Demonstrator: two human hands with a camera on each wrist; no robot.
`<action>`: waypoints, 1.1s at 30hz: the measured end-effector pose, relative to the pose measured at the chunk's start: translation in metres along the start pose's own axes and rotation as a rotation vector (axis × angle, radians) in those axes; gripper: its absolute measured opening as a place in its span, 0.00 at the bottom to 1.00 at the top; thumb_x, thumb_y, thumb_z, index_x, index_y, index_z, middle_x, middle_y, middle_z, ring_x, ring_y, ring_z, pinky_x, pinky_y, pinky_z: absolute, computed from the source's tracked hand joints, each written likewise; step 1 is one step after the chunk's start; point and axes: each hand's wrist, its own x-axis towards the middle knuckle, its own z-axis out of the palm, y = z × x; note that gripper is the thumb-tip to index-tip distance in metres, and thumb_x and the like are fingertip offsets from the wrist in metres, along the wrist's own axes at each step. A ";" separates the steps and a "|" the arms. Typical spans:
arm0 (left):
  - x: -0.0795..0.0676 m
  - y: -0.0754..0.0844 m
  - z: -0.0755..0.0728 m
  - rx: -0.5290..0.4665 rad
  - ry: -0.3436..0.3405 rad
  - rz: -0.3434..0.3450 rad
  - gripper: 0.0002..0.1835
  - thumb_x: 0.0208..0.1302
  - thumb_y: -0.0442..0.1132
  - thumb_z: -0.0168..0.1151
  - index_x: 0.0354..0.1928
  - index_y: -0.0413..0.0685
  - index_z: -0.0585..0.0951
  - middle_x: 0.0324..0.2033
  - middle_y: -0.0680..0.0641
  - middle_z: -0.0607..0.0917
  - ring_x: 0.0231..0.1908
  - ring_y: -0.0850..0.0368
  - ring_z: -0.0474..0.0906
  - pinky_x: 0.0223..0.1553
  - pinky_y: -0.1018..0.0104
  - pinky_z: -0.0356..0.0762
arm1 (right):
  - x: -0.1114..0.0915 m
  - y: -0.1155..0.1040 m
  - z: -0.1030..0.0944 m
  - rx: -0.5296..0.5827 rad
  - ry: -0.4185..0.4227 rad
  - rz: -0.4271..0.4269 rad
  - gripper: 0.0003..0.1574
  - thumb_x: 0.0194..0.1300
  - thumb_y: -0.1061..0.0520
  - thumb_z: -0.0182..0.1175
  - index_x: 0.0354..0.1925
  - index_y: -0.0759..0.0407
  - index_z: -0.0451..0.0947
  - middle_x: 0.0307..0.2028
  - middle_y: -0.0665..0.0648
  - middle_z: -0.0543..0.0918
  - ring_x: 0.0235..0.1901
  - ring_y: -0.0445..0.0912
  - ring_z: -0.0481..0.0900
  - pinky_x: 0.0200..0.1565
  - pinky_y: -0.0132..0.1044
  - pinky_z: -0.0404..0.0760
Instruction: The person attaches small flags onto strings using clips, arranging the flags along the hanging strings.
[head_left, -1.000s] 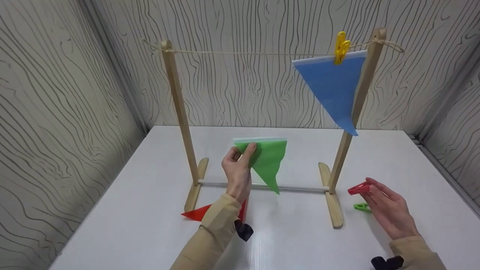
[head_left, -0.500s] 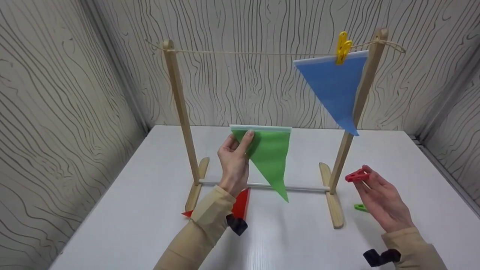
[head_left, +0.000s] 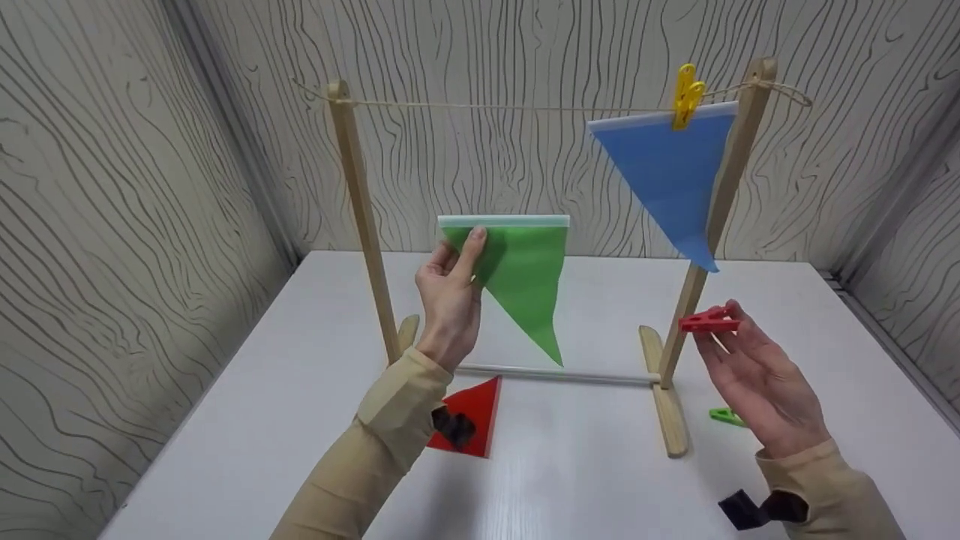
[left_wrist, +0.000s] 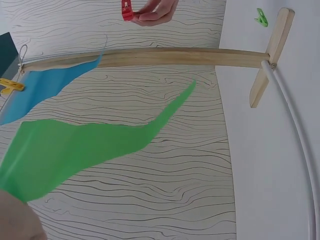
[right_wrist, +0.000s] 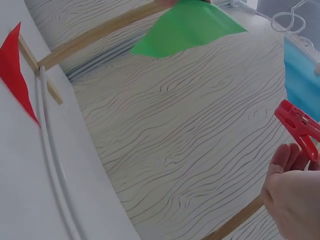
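Observation:
My left hand [head_left: 454, 296] pinches a green triangular flag [head_left: 529, 274] near the left end of its white top edge, thumb in front. The flag hangs point down, below the string [head_left: 480, 106] and apart from it. In my right hand [head_left: 769, 382] is a red clothespin [head_left: 709, 321], held by the fingertips in front of the right post. The right wrist view shows the red clothespin [right_wrist: 299, 127] above the curled fingers. A blue flag [head_left: 667, 180] hangs at the string's right end under a yellow clothespin [head_left: 686, 97].
A wooden stand has a left post [head_left: 364, 217], a right post [head_left: 731, 180] and a white crossbar [head_left: 562, 373] low between them. A red flag [head_left: 480, 420] lies on the white table [head_left: 577, 465], partly behind my left forearm. A green clothespin [head_left: 726, 417] lies beside my right hand.
My left hand has raised the green flag and shifted slightly left. My right hand has lifted the red clothespin higher. More of the red flag's right part shows. The blue flag stays put.

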 end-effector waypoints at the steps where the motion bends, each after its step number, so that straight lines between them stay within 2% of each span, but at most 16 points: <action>1: 0.001 0.002 0.001 -0.001 -0.001 0.005 0.14 0.72 0.32 0.58 0.57 0.36 0.77 0.43 0.50 0.84 0.48 0.56 0.83 0.62 0.54 0.81 | 0.002 0.001 0.004 -0.005 -0.010 -0.003 0.30 0.83 0.57 0.24 0.66 0.63 0.68 0.62 0.64 0.74 0.67 0.59 0.74 0.72 0.43 0.71; 6: 0.005 0.008 0.003 0.003 0.001 0.032 0.15 0.72 0.32 0.58 0.57 0.35 0.77 0.44 0.48 0.85 0.48 0.55 0.83 0.62 0.53 0.80 | 0.010 0.007 0.023 -0.055 -0.064 -0.025 0.28 0.83 0.58 0.24 0.67 0.61 0.65 0.62 0.64 0.74 0.67 0.60 0.73 0.72 0.44 0.71; 10: 0.008 0.013 0.005 -0.002 0.009 0.047 0.14 0.72 0.32 0.59 0.56 0.34 0.78 0.44 0.48 0.85 0.48 0.55 0.83 0.62 0.52 0.80 | 0.020 0.012 0.039 -0.132 -0.113 -0.065 0.25 0.82 0.62 0.30 0.68 0.63 0.64 0.62 0.64 0.73 0.67 0.59 0.74 0.71 0.43 0.71; 13: 0.011 0.016 0.007 -0.007 0.014 0.051 0.14 0.71 0.32 0.59 0.55 0.33 0.78 0.43 0.48 0.85 0.48 0.54 0.83 0.62 0.53 0.80 | 0.030 0.014 0.051 -0.202 -0.120 -0.118 0.23 0.80 0.66 0.34 0.67 0.66 0.64 0.62 0.65 0.72 0.66 0.57 0.75 0.70 0.42 0.73; 18: 0.016 0.020 0.011 -0.008 0.001 0.044 0.15 0.72 0.32 0.58 0.56 0.33 0.78 0.44 0.47 0.84 0.50 0.54 0.82 0.62 0.57 0.80 | 0.049 0.018 0.072 -0.349 -0.084 -0.218 0.21 0.78 0.68 0.41 0.64 0.69 0.68 0.60 0.64 0.73 0.63 0.54 0.78 0.66 0.40 0.76; 22: 0.022 0.023 0.014 -0.004 -0.017 0.031 0.15 0.72 0.32 0.59 0.56 0.32 0.78 0.44 0.48 0.83 0.49 0.55 0.82 0.62 0.60 0.80 | 0.068 0.023 0.092 -0.464 -0.108 -0.264 0.21 0.77 0.69 0.43 0.63 0.70 0.71 0.56 0.63 0.75 0.60 0.52 0.79 0.66 0.37 0.76; 26: 0.027 0.026 0.018 0.005 -0.031 0.022 0.15 0.72 0.32 0.59 0.56 0.32 0.78 0.43 0.48 0.83 0.48 0.56 0.81 0.62 0.60 0.80 | 0.093 0.029 0.113 -0.492 -0.157 -0.282 0.19 0.76 0.69 0.46 0.60 0.71 0.74 0.52 0.63 0.78 0.56 0.52 0.81 0.66 0.36 0.77; 29: 0.030 0.028 0.022 0.015 -0.036 0.019 0.15 0.72 0.32 0.59 0.57 0.32 0.78 0.44 0.48 0.83 0.48 0.56 0.81 0.62 0.60 0.80 | 0.111 0.034 0.128 -0.558 -0.147 -0.331 0.17 0.73 0.69 0.51 0.56 0.70 0.78 0.48 0.62 0.80 0.52 0.51 0.82 0.64 0.35 0.79; 33: 0.034 0.029 0.027 0.012 -0.041 0.017 0.16 0.72 0.32 0.59 0.58 0.32 0.77 0.45 0.47 0.83 0.49 0.56 0.80 0.63 0.61 0.79 | 0.131 0.039 0.147 -0.686 -0.075 -0.410 0.14 0.69 0.69 0.58 0.52 0.66 0.82 0.45 0.59 0.82 0.43 0.47 0.82 0.51 0.29 0.82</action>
